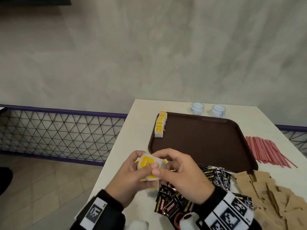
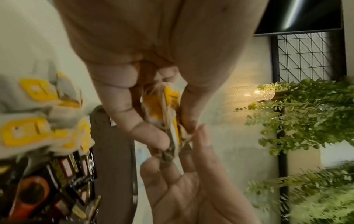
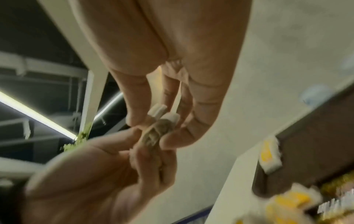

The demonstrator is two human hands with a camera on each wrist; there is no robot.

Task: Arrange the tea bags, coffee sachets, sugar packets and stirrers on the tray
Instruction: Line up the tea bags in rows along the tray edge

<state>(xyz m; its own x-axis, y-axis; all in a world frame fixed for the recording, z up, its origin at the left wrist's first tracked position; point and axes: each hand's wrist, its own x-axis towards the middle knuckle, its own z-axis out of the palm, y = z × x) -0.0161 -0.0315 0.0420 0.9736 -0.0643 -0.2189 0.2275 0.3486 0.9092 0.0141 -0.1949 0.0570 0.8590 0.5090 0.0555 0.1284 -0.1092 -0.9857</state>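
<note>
Pinching one bunch of tea bags (image 1: 147, 165), left hand (image 1: 131, 178) and right hand (image 1: 181, 176) meet; tray (image 1: 204, 140) beyond.

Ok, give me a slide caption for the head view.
Both hands hold tea bags beside the tray.

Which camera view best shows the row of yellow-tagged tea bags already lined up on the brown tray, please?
The head view: the whole row of yellow-tagged tea bags lies sharp along the brown tray's left edge. The right wrist view shows only one blurred end; the left wrist view does not show it.
</note>
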